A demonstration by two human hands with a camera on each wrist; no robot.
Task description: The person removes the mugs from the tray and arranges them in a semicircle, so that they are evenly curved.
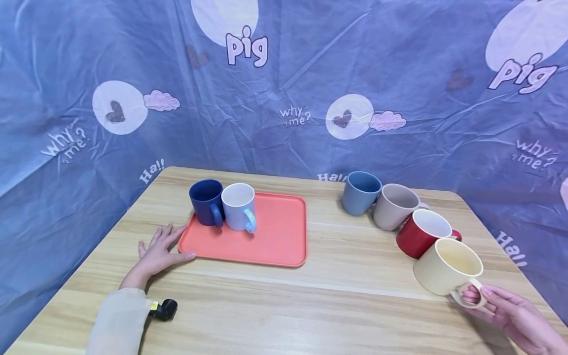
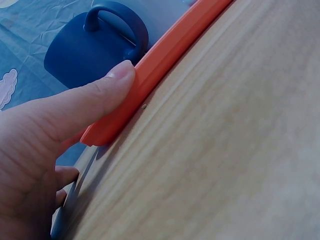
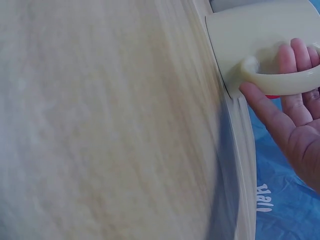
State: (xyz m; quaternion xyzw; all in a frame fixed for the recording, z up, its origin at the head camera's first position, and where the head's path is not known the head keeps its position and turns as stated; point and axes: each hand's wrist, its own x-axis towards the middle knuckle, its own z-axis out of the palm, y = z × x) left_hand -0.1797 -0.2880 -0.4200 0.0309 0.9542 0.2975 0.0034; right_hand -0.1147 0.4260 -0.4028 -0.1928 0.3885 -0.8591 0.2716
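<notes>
At the near left corner of the red tray [image 1: 270, 246], my left hand [image 1: 158, 255] has its fingers spread. Its thumb [image 2: 117, 75] lies against the tray's rim in the left wrist view. A dark blue mug [image 1: 206, 203] and a light blue mug [image 1: 238, 207] stand upright side by side on the tray's left half. On the far right, my right hand [image 1: 510, 310] holds a cream mug [image 1: 437, 271] by its handle [image 3: 285, 82], with fingers through the loop. The cream mug is upright, right beside a red mug [image 1: 414, 236].
Behind the red mug, a grey mug [image 1: 390, 212] and a blue-grey mug [image 1: 358, 195] continue the slanting row. All rest on a wooden table [image 1: 284, 305]. A patterned blue cloth [image 1: 284, 88] hangs behind the table and along its sides.
</notes>
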